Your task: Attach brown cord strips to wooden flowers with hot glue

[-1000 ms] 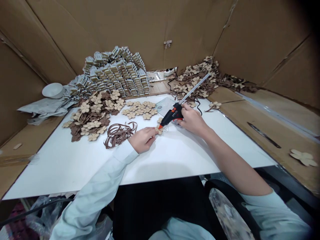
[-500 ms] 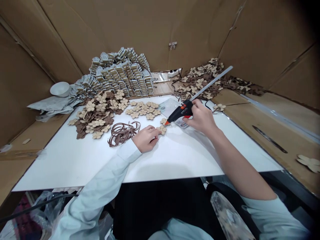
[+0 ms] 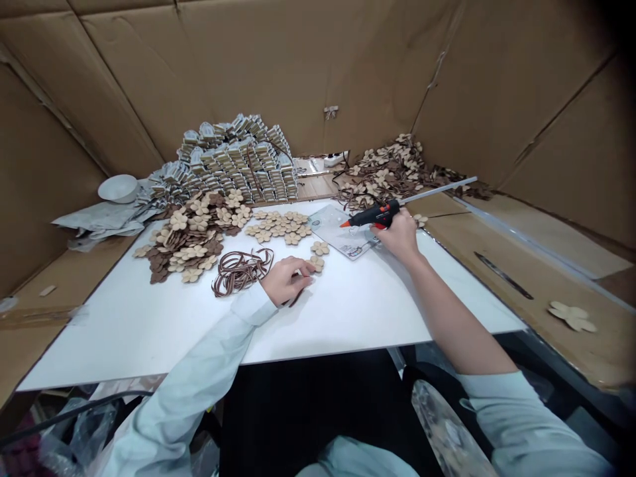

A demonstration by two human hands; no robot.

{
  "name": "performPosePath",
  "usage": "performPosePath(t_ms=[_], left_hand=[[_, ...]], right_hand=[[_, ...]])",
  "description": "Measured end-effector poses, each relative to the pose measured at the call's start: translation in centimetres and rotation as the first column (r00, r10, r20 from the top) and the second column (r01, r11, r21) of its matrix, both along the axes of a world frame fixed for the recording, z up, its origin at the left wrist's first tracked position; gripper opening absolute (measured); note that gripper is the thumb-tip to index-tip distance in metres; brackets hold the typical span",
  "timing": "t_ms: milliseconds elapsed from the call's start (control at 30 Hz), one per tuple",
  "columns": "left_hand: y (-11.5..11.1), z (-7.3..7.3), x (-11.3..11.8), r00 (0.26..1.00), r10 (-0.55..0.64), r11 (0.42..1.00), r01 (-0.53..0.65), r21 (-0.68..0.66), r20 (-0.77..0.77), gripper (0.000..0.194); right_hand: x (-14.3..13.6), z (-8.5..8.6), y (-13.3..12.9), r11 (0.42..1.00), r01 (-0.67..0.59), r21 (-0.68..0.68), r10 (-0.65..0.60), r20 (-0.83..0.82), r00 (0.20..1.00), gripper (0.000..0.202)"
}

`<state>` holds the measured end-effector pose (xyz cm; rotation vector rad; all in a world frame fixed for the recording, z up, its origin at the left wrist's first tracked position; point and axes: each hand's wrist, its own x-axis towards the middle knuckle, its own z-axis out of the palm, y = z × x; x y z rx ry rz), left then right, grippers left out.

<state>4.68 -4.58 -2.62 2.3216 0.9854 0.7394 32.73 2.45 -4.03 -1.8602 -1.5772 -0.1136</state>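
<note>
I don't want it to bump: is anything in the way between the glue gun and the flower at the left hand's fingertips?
Another flower lies flat just beyond that flower, close to the path from the glue gun. Nothing visible stands up between them.

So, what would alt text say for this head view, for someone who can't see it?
Right hand holding a black glue gun over a white tabletop, left hand beside two cream flower shapes. Further left lie coiled brown cords and a heap of brown and cream flowers, with cardboard walls behind.
</note>
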Motion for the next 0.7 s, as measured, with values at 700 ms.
performPosePath(t_ms=[700], left_hand=[[2.7,2.2,1.2,0.565,0.574,0.713,0.011,-0.701,0.593,0.018]], right_hand=[[-3.5,2.3,-5.2,0.992,0.095,0.088,-0.077,-0.195,0.978,0.035]])
